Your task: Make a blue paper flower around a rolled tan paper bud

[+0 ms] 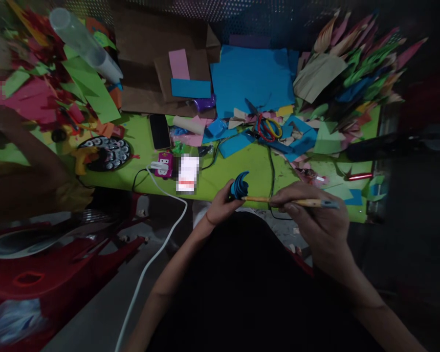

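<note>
My left hand (222, 205) is closed around the lower part of a blue curled paper piece (239, 185), whose layered strips bend over at the top. It is held just in front of the table's near edge. My right hand (315, 215) grips a thin yellowish wooden stick (304, 202) with a grey end, perhaps a pencil or brush. The stick lies almost level and points left. Its tip reaches the base of the blue paper, by my left fingers; whether it touches is hard to tell.
Blue sheets (253, 78), brown paper (143, 63) and folded paper pieces (363, 63) cover the back of the green table (220, 188). Scissors (258, 120), a dark phone (160, 132) and a pink power socket (164, 165) with cables lie nearer. At left is another person's arm (33, 142).
</note>
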{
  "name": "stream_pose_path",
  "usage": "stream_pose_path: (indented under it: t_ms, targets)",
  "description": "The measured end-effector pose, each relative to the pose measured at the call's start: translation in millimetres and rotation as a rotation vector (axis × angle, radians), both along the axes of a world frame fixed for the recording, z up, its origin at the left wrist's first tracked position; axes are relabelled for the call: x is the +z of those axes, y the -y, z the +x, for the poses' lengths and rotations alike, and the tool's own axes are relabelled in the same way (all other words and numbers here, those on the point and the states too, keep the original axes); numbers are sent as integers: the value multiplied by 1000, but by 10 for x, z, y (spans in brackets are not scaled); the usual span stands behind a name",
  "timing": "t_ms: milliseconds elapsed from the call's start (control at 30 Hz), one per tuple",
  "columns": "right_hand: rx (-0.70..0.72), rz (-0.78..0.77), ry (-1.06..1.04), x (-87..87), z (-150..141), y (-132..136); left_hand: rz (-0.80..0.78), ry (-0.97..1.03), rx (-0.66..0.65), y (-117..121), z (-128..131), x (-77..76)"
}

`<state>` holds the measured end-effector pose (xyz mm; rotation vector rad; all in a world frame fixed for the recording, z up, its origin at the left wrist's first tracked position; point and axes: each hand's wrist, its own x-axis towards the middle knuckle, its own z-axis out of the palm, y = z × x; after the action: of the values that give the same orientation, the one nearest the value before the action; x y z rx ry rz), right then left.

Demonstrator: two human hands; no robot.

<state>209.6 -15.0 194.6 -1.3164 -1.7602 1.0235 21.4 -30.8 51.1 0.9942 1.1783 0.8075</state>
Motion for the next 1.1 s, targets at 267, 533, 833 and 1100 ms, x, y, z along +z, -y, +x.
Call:
stream_pose_path:
  t_ms: [267,533,833,1100]
  targets:
    - [82,102,163,-44,-13,-40,83,12,-59,-73,-11,93]
    - [80,-10,148,-105,-70,-114,13,29,-101,-70,-65,98]
    - [-66,-40,32,-227,-52,-33,-166,197,-108,-26,31,139]
    - [-226,74,-24,-210,55,22,-38,1,29,-64,76,150]
